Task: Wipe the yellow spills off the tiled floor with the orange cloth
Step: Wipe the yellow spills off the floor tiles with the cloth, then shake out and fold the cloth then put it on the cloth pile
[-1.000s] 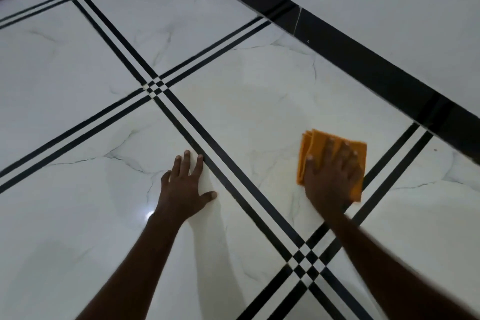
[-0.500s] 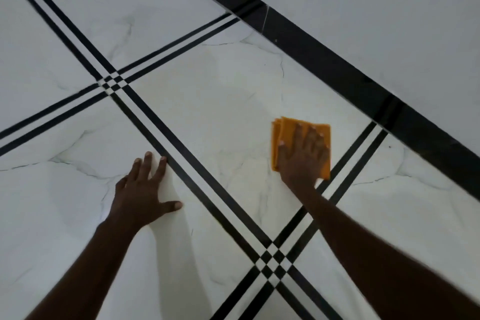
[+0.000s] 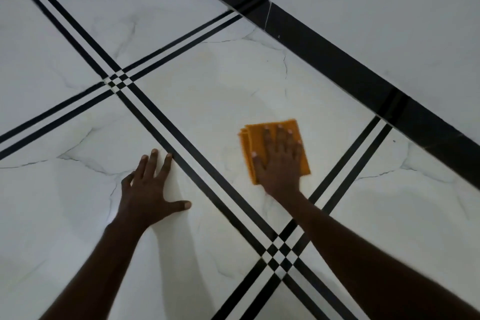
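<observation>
I see the orange cloth (image 3: 275, 148) lying folded and flat on the tiled floor (image 3: 207, 101), on a white marbled tile between two sets of black double stripes, with its layered edges fanned slightly at the left side. My right hand (image 3: 279, 161) lies palm-down on top of it, fingers (image 3: 267, 138) spread and extended toward the far edge of the cloth, pressing it against the floor rather than pinching it; the thumb sits along the cloth's left edge. The cloth shows past the fingertips and on both sides of the hand. I cannot make out any distinct yellow spill; the tile beyond the cloth has only a faint warm tint. My left hand (image 3: 150, 189) is flat on the neighbouring tile, well apart from the cloth, fingers splayed and thumb pointing toward the right, with nothing under it but floor. A diagonal black stripe pair (image 3: 197, 161) runs between the two hands, crossing another pair near my right forearm. A broad black border band (image 3: 324, 57) lies past the cloth, beside a plain pale surface.
</observation>
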Motion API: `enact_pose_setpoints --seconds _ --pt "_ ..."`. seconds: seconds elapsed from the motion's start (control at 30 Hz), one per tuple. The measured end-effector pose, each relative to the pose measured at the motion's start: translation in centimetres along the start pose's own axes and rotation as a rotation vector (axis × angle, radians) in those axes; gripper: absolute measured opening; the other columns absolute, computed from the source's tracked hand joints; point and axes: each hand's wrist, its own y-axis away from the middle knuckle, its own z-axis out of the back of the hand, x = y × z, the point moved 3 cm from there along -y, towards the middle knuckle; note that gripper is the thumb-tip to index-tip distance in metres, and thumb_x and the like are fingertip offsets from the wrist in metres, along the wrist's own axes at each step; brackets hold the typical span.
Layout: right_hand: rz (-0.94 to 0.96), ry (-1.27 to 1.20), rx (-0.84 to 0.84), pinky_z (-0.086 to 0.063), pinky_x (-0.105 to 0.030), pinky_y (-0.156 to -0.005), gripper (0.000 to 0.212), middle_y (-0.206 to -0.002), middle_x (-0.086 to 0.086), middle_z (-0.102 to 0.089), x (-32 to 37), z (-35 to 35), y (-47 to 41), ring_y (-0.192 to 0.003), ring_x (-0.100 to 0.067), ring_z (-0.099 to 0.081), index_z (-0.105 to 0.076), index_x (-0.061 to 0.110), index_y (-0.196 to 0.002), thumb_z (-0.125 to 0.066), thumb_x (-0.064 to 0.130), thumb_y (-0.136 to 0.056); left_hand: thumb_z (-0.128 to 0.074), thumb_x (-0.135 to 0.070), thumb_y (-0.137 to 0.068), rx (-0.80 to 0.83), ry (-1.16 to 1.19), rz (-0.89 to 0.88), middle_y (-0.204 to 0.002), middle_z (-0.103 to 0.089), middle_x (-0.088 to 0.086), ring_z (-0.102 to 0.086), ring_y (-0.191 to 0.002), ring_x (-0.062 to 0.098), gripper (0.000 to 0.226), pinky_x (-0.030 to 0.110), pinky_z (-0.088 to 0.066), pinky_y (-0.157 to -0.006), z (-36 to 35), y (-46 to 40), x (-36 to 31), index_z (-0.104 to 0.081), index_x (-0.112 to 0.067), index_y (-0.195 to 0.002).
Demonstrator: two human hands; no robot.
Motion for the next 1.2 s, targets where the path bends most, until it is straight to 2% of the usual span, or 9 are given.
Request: enact_pose_setpoints --seconds 0.13,0.23,0.37,0.63,0.73,0.9,1.0,1.07,1.2 --pt "-0.397 0.018 0.016 -0.012 -0.065 -0.125 0.076 -0.171 -0.020 -0.013 0.4 2.2 10.5 -0.158 -0.044 -0.011 -0.010 0.019 -0.166 -0.029 0.056 -0.103 -0.065 -0.080 -0.070 0.064 -0.020 0.018 -0.168 0.025 0.006 0.015 -0.157 0.028 0.131 0.054 -0.009 -0.123 -0.1 -0.2 -0.9 0.014 -0.029 -0.161" --pt "-0.214 -0.043 0.061 -0.006 -0.065 -0.126 0.079 -0.172 -0.020 -0.009 7.8 1.3 13.3 -0.159 -0.044 -0.005 -0.010 0.018 -0.166 -0.032 0.058 -0.101 -0.065 -0.080 -0.072 0.066 -0.029 0.002 -0.168 0.024 0.007 0.016 -0.157 0.028 0.130 0.053 -0.008 -0.123 0.0 -0.1 -0.6 0.015 -0.028 -0.160" --pt "0.181 -0.053 0.084 -0.010 -0.062 -0.126 0.076 -0.171 -0.016 -0.020 9.6 -0.4 3.3 -0.158 -0.042 -0.016 -0.024 0.020 -0.164 -0.039 0.056 -0.099 -0.064 -0.077 -0.075 0.060 -0.045 -0.037 -0.170 0.017 0.003 0.010 -0.158 0.026 0.122 0.051 -0.012 -0.123 0.3 0.3 0.8 0.009 -0.030 -0.162" --pt "0.002 -0.156 0.166 -0.013 -0.061 -0.125 0.080 -0.167 -0.022 -0.026 3.7 1.0 -3.2 -0.155 -0.045 -0.022 -0.024 0.011 -0.162 -0.028 0.061 -0.100 -0.064 -0.069 -0.082 0.100 -0.088 0.011 -0.170 0.017 0.001 0.005 -0.158 0.023 0.114 0.047 -0.021 -0.121 0.9 2.5 2.9 0.009 -0.033 -0.161" --pt "0.067 -0.200 0.093 -0.039 -0.066 -0.112 0.066 -0.147 -0.027 -0.054 1.7 2.8 -0.4 -0.135 -0.050 -0.051 -0.050 0.002 -0.144 -0.048 0.048 -0.097 -0.066 -0.065 -0.083 0.128 -0.079 0.016 -0.170 0.018 0.000 0.006 -0.158 0.023 0.113 0.046 -0.021 -0.122 1.1 2.3 3.0 0.009 -0.034 -0.161" --pt "0.250 -0.083 0.047 -0.049 -0.064 -0.101 0.046 -0.133 -0.025 -0.067 -0.8 2.9 0.5 -0.122 -0.048 -0.064 -0.065 0.003 -0.131 -0.076 0.022 -0.090 -0.067 -0.062 -0.084 0.144 -0.078 0.028 -0.169 0.020 0.001 0.009 -0.158 0.024 0.112 0.048 -0.019 -0.122 1.1 2.4 2.9 0.010 -0.033 -0.161" --pt "0.212 -0.102 -0.033 -0.059 -0.048 -0.077 0.012 -0.093 -0.019 -0.077 0.8 4.1 -2.0 -0.081 -0.043 -0.073 -0.073 0.006 -0.099 -0.076 0.005 -0.087 -0.065 -0.063 -0.085 0.205 -0.082 0.038 -0.169 0.021 0.001 0.009 -0.158 0.024 0.110 0.049 -0.019 -0.122 1.5 2.2 2.5 0.008 -0.032 -0.161" --pt "0.110 -0.121 -0.027 -0.049 -0.035 -0.062 0.004 -0.075 -0.015 -0.072 2.0 5.2 -3.5 -0.065 -0.038 -0.068 -0.071 0.008 -0.089 -0.069 0.006 -0.092 -0.063 -0.062 -0.088 0.278 -0.038 0.066 -0.170 0.018 0.002 0.007 -0.158 0.024 0.104 0.051 -0.020 -0.122 2.0 1.8 2.3 0.004 -0.030 -0.162" --pt "-0.088 -0.266 0.052 -0.052 -0.038 -0.070 0.009 -0.084 -0.011 -0.073 4.5 7.8 -6.0 -0.079 -0.035 -0.068 -0.071 0.014 -0.097 -0.064 0.020 -0.096 -0.063 -0.051 -0.094 0.264 0.242 0.167 -0.169 -0.019 0.004 -0.020 -0.155 0.024 0.076 0.043 -0.022 -0.124 4.6 1.2 1.5 -0.032 -0.023 -0.158"
